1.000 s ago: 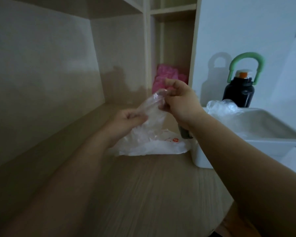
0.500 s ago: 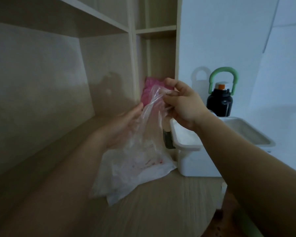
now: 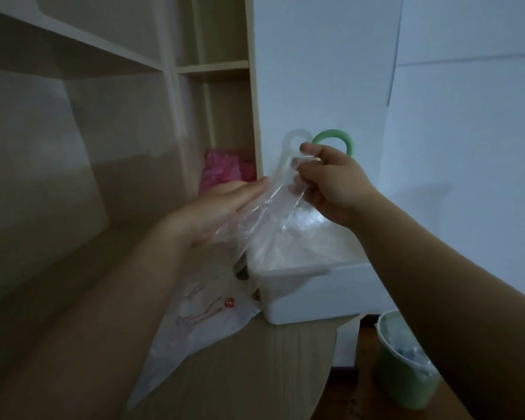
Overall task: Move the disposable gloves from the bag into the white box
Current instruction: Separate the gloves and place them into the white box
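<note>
— Disposable gloves [image 3: 300, 234]: location?
— A clear, crumpled pile inside the white box [image 3: 315, 294], partly behind the bag [image 3: 200, 322].
— Right hand [image 3: 328, 184]?
— It pinches the bag's top by the hang hole, above the box. The bag trails down onto the desk [image 3: 255, 374].
— Left hand [image 3: 222, 207]?
— Fingers straight, palm flat against the bag's side, grasping nothing.

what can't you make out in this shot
Head view:
- Of the bottle only the green handle shows; the right hand hides the rest.
- Inside of the white box: covered by the clear plastic that the right hand pinches.
- Whether the clear plastic is one glove or several: too blurred to tell.
- Print on the bag: too small to read.
- The pink bundle in the shelf: dim, partly behind the left hand.
</note>
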`<state>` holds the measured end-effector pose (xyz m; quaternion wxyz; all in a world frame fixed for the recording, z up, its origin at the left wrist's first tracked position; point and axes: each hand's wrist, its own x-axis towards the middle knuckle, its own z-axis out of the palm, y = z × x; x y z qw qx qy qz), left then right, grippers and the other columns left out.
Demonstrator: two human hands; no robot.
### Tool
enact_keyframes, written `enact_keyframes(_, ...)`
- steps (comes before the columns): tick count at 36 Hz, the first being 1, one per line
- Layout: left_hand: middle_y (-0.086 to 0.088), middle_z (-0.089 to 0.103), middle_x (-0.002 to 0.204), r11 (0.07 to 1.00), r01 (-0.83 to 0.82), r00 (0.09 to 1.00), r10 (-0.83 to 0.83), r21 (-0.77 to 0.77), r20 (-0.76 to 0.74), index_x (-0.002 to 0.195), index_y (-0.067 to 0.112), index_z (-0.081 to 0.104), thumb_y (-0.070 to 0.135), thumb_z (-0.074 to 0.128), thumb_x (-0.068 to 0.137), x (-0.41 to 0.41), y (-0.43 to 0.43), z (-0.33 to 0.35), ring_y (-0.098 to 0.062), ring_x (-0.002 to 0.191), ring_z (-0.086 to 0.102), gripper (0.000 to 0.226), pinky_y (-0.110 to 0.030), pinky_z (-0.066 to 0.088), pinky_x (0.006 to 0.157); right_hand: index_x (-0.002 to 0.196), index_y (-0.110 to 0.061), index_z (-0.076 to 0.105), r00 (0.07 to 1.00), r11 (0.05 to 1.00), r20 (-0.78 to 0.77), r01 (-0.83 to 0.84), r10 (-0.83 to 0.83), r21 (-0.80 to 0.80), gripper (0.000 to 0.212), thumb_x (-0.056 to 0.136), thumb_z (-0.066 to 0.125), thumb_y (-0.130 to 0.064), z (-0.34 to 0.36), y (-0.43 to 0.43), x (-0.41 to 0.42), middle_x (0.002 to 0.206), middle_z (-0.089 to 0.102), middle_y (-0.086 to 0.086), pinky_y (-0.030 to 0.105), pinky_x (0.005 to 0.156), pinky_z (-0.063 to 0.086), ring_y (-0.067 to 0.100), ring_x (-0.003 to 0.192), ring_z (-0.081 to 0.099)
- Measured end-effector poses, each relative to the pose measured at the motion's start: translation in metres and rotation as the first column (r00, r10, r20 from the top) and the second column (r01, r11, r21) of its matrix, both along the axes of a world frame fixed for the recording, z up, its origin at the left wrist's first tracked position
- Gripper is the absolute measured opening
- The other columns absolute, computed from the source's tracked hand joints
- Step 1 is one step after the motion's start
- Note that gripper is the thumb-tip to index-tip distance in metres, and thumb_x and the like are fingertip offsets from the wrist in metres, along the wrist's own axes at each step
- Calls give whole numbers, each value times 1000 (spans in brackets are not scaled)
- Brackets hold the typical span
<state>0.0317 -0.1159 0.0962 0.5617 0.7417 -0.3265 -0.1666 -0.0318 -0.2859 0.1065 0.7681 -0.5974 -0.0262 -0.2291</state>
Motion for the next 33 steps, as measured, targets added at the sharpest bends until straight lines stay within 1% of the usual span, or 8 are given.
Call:
enact_keyframes(5,3,71,78,985,47,997,-57,-168,-54,70,22,77,24,71,68,2,-11,-7,-11,74,65,7,-21,53,71,104,-14,54,999,1000,-36,2,-2,-9,33,91,41,12,3,-13,-2,84,63,6,24,54,42,15,59,48)
enact_keyframes(7,3,71,72,955,6,990,-47,-297,-131,61,20,77,8,65,78,6,-16,-3,-8,70,66,24,-18,54,67,101,-16,56,998,999,-61,33,-34,-11,30,90,47,11,3,-20,0,81,62,5,26,56,40,17,62,48)
enact_keyframes(14,0,64,70,913,-87,996,85,-399,-24,84,11,62,0,54,92,20,-22,16,-5,57,62,15,-14,50,54,116,-12,55,956,946,-278,-4,-92,-325,36,85,56,5,1,-45,-6,75,49,8,26,51,40,15,49,42)
enact_keyframes(18,-1,64,72,979,-15,989,45,-205,141,89,11,60,3,55,93,19,-40,21,-8,58,60,10,-18,51,57,75,-15,55,936,937,-348,-162,46,-311,10,72,64,-19,10,-47,-14,67,47,2,29,58,32,18,58,41)
enact_keyframes(20,1,66,73,995,-1,975,23,-100,221,89,12,62,3,59,91,19,-49,22,-4,59,60,9,-16,50,59,82,-13,54,945,951,-319,-165,76,-263,18,75,70,-19,10,-50,-13,64,47,1,28,55,34,15,55,41)
enact_keyframes(24,-6,69,86,995,-96,941,95,-13,323,86,19,66,7,68,86,25,-65,20,-7,63,61,13,-21,52,64,116,-2,59,931,912,-318,37,-180,-408,36,82,68,1,2,-56,-12,80,59,12,29,58,56,17,58,56)
enact_keyframes(27,-16,68,91,992,-125,946,119,-1,301,88,18,67,9,71,84,31,-69,17,-16,68,57,11,-31,49,72,121,0,58,920,912,-314,94,-232,-400,39,83,66,5,-8,-62,-12,71,54,8,20,48,52,8,38,49)
enact_keyframes(33,-4,66,74,989,-150,969,148,-5,198,102,3,67,7,68,86,42,-66,4,-9,52,51,17,-14,41,47,118,-1,59,874,860,-332,167,-356,-482,30,87,62,1,-16,-72,-10,72,57,9,23,51,55,15,50,49)
